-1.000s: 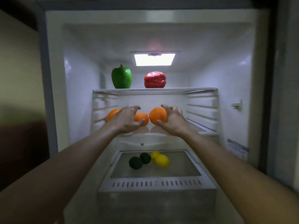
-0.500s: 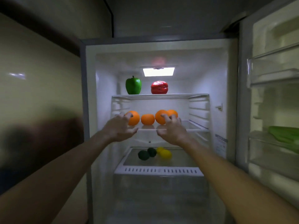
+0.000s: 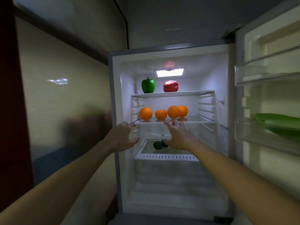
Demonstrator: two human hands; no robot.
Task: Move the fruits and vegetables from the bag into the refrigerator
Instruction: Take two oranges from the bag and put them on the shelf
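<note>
The refrigerator (image 3: 115, 111) stands open in front of me. A green pepper (image 3: 148, 85) and a red pepper (image 3: 170, 86) sit on its top shelf. Several oranges (image 3: 145, 113) line the middle glass shelf (image 3: 196, 121). Two dark green fruits (image 3: 157, 145) lie on the crisper lid (image 3: 168, 156), partly behind my right hand. My left hand (image 3: 123, 138) and my right hand (image 3: 177, 135) hover empty, fingers spread, just in front of the middle shelf's edge. The bag is out of view.
The open fridge door (image 3: 267, 101) stands at the right, with long green vegetables (image 3: 279, 122) in a door bin. A beige wall (image 3: 65, 98) runs along the left, with a dark shape low beside the fridge.
Both hands let go of the oranges and drew back out of the fridge. The view pulled away, so the door at the right came into sight.
</note>
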